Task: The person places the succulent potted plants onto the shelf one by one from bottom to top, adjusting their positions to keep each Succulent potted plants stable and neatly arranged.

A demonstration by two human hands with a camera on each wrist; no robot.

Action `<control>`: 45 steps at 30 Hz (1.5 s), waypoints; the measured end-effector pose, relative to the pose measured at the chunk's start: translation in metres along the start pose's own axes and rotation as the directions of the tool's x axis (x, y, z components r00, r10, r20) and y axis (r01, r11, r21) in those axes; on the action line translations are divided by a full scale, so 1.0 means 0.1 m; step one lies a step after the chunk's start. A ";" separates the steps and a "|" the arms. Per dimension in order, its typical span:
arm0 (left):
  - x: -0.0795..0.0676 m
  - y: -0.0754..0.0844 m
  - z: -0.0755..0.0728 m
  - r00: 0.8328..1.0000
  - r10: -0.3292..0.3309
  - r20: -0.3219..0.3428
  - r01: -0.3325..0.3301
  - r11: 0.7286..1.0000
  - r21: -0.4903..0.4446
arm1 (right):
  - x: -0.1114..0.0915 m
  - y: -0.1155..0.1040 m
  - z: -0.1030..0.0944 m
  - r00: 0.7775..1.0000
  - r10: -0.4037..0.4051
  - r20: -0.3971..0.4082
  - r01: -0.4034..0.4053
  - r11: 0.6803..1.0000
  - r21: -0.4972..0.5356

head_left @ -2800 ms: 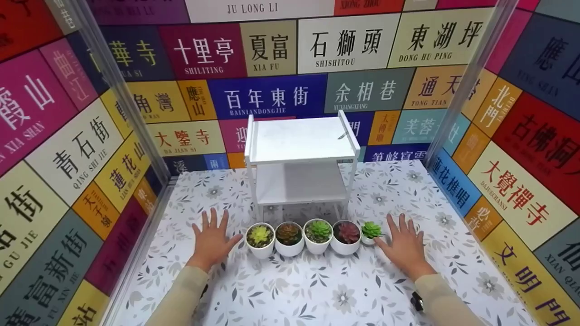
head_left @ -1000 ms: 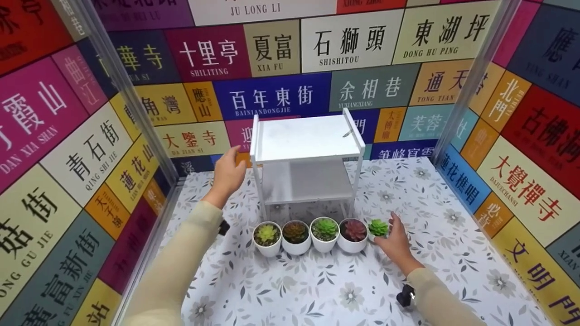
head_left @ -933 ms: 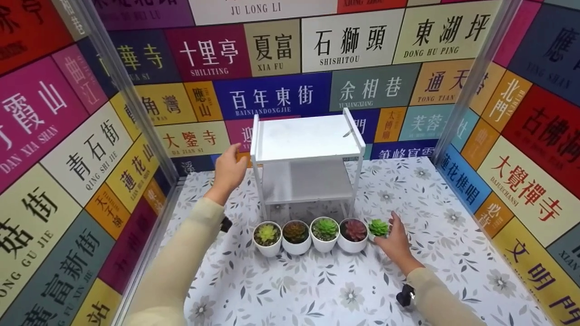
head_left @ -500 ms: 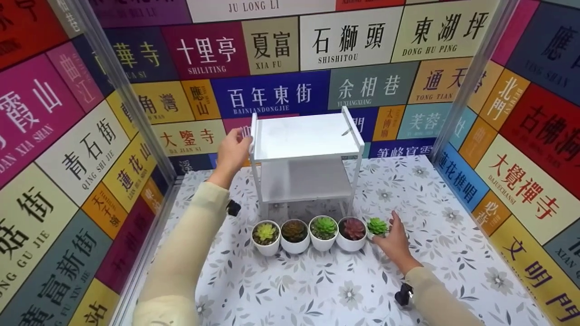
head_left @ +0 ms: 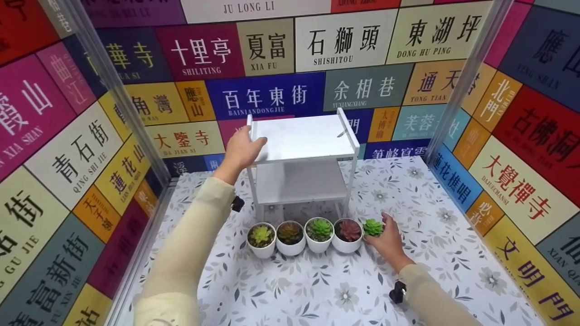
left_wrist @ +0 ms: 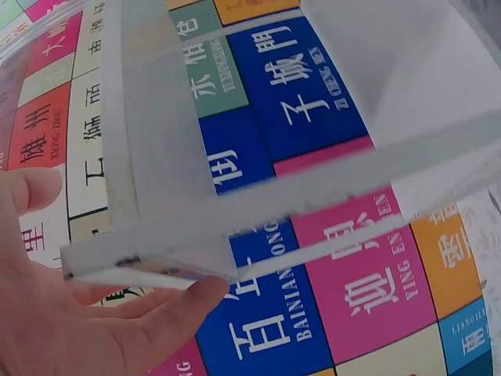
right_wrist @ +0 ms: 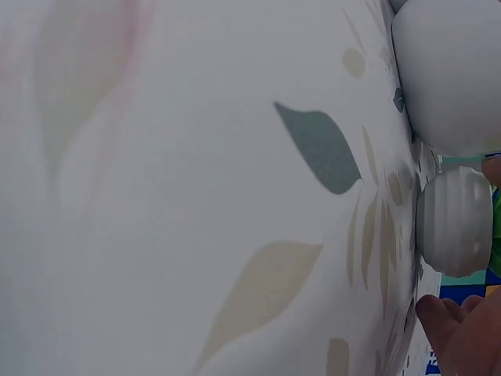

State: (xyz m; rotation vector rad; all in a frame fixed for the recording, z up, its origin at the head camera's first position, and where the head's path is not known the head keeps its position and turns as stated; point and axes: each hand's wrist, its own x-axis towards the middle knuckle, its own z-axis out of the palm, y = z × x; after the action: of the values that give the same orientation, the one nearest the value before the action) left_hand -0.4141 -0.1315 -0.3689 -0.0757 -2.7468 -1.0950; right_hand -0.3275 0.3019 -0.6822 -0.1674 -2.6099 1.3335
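Observation:
My left hand (head_left: 240,151) straddles the upper left side of a small white two-tier shelf (head_left: 303,136), thumb over the top board and fingers outside. In the left wrist view the thumb (left_wrist: 39,188) stands apart from the rail (left_wrist: 290,196), while the fingers reach beneath its end. My right hand (head_left: 389,242) rests beside the smallest potted succulent, a bright green plant (head_left: 372,227) at the right end of a row. Its white ribbed pot (right_wrist: 455,223) stands on the table between thumb and fingers, with a gap to the fingers (right_wrist: 446,317).
Beside it stand white pots with a red succulent (head_left: 349,230), a green one (head_left: 319,228), a brown one (head_left: 290,232) and a yellow-green one (head_left: 262,234), in front of the shelf. Sign-covered walls (head_left: 267,97) enclose the leaf-patterned tabletop (head_left: 290,290) on three sides.
My left hand has moved from the table left of the pots up to the shelf's top left side. The right hand has come in closer to the smallest pot.

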 end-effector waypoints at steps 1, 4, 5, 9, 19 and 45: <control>0.00 0.01 0.00 1.000 -0.010 0.009 0.010 1.000 -0.003 | 0.00 0.00 0.01 1.000 0.000 -0.003 0.000 1.000 0.000; 0.02 0.04 -0.01 0.999 -0.025 0.028 0.025 1.000 0.000 | 0.00 0.01 0.03 1.000 0.003 -0.017 -0.003 1.000 0.000; 0.03 0.05 -0.01 0.999 -0.030 0.033 0.030 1.000 0.000 | 0.00 0.02 0.04 1.000 0.006 -0.020 -0.006 1.000 -0.003; 0.09 0.06 -0.01 0.998 -0.044 0.048 0.043 0.999 0.021 | -0.01 0.05 0.04 1.000 0.004 -0.012 -0.004 1.000 -0.016; 0.26 0.04 0.07 0.997 -0.076 0.025 0.073 0.993 0.092 | -0.02 0.06 -0.01 1.000 0.001 0.014 -0.001 1.000 -0.002; 0.50 0.19 0.10 0.987 -0.123 0.098 0.093 0.958 0.272 | -0.03 0.05 0.11 1.000 -0.010 0.008 0.011 0.994 -0.107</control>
State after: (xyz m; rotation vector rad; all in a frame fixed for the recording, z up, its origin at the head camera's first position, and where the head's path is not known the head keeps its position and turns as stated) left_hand -0.4624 -0.1120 -0.3532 0.0516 -3.0062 -0.7534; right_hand -0.3267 0.2958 -0.6925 -0.1652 -2.6864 1.1934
